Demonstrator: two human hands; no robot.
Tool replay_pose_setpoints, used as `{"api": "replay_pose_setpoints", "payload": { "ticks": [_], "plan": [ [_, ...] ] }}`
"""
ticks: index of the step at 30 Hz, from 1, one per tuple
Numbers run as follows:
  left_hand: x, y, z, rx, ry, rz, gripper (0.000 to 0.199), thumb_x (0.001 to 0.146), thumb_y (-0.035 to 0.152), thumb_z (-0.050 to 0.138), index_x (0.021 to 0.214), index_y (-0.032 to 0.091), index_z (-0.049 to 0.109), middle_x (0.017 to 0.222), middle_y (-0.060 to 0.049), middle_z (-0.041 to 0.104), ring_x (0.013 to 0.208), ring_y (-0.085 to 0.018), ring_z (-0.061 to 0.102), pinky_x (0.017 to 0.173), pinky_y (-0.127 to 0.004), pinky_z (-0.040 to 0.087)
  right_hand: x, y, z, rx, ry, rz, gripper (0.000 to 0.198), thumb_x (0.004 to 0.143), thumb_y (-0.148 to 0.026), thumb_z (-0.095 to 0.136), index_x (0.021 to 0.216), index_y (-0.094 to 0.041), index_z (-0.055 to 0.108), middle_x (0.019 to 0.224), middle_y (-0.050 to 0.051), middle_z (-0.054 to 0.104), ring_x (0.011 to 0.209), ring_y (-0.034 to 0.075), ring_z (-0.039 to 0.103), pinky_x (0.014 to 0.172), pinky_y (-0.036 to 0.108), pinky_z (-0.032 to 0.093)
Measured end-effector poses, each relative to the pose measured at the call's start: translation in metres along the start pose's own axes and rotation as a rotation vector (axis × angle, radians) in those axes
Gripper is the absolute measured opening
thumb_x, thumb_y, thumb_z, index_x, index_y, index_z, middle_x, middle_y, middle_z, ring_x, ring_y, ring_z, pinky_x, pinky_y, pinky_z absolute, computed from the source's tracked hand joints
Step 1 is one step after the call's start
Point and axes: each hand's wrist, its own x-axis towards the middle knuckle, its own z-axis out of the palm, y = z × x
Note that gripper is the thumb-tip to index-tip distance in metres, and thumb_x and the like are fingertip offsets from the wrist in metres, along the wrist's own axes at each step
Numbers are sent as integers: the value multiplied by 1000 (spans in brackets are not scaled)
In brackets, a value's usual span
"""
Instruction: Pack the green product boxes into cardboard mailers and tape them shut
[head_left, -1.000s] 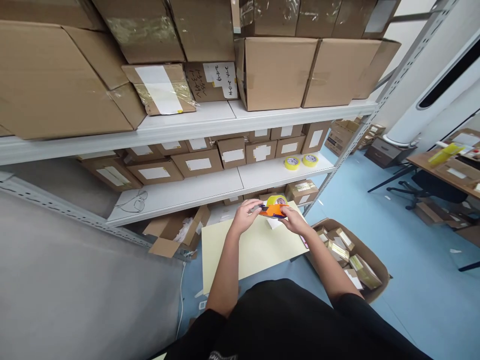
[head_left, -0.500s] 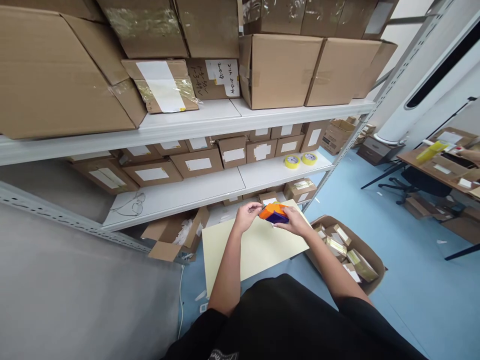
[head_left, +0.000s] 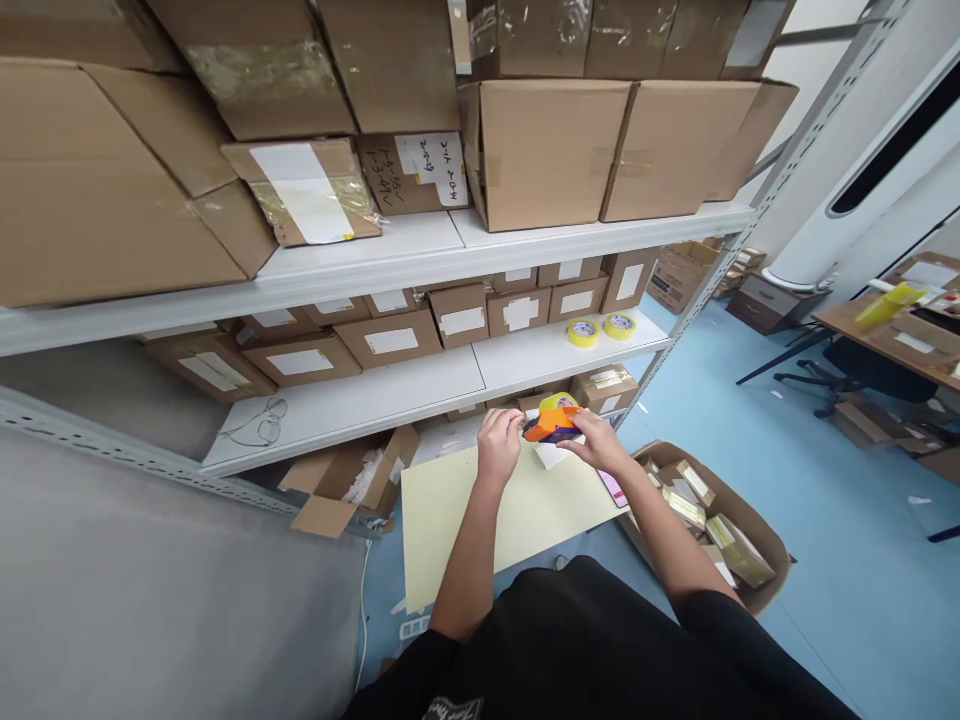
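Note:
My right hand (head_left: 598, 442) is wrapped round an orange and dark purple tape dispenser (head_left: 553, 424), held above a pale yellow tabletop (head_left: 450, 510). A roll of yellow tape (head_left: 559, 401) sits in the dispenser, on its far side. My left hand (head_left: 499, 440) is closed in a pinch at the dispenser's left end. Whatever lies between its fingertips is too small to make out. Beneath the dispenser a white item (head_left: 551, 456) rests on the tabletop, partly covered. A pink-screened phone (head_left: 613, 488) lies by my right wrist.
Metal shelving (head_left: 390, 375) full of cardboard boxes stands in front, with two yellow tape rolls (head_left: 583, 333) and wire-framed glasses (head_left: 259, 422) on it. An open carton (head_left: 337, 485) is at the left. A large box of small parcels (head_left: 780, 570) stands right of the tabletop.
The dispenser has tilted, so its tape roll shows more and its purple side less. My left hand has turned more upright at its end. The white item and phone have come into sight.

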Motion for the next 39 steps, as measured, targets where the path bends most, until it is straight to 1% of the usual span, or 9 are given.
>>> {"api": "replay_pose_setpoints", "payload": {
  "ticks": [7,14,16,17,19,21,24,30,39],
  "plan": [
    [22,8,31,86,84,-80,23,100,33,56,92,25,76,93,-5,76,95,-23,69,92,-36,55,24,37,-14,35,-51,-66,45,92,-54,73,124,-22,69,123,18,74,121,37,68,111,61,50],
    [30,10,56,117,149,-124,21,98,37,62,96,25,79,99,-6,78,98,-24,72,95,-40,58,37,80,-7,139,2,-42,50,86,-54,81,124,-22,70,122,17,74,122,38,68,107,59,54],
    [30,14,60,138,167,-94,25,96,40,67,113,24,77,115,-9,77,107,-25,72,100,-41,58,44,90,-3,165,21,-45,48,87,-51,80,124,-23,70,122,16,74,123,37,68,111,61,51],
    [30,16,61,146,204,-88,38,94,40,69,128,24,72,129,-11,72,114,-26,70,102,-41,58,49,95,-1,174,28,-55,46,88,-49,79,124,-23,69,122,16,74,123,37,67,114,62,48],
    [29,19,58,139,334,-112,66,94,39,70,155,24,49,155,-16,54,121,-25,67,102,-39,58,62,108,0,175,48,-76,41,90,-45,77,123,-23,69,121,16,74,122,37,67,118,64,42],
    [28,20,50,115,448,-163,75,97,37,65,164,25,33,164,-18,42,117,-22,68,98,-34,60,79,123,-1,155,49,-80,39,91,-43,74,123,-22,67,123,16,73,123,37,66,119,64,39],
    [22,19,36,112,492,-230,67,98,34,61,161,27,40,157,-17,51,103,-18,71,91,-31,60,112,144,-3,91,-41,-26,44,92,-41,73,129,-20,63,123,17,72,120,37,66,112,58,45],
    [-6,20,30,159,505,-333,54,96,33,62,149,25,55,143,-15,63,91,-17,72,82,-31,60,176,161,6,-24,-410,98,51,89,-41,76,128,-13,59,111,18,74,101,36,70,85,39,51],
    [-24,17,24,252,547,-349,44,99,36,58,141,25,60,137,-13,66,83,-15,72,83,-32,60,216,165,19,33,-519,65,56,88,-40,75,135,-18,55,125,16,71,110,34,68,88,38,52]
  ]
}}
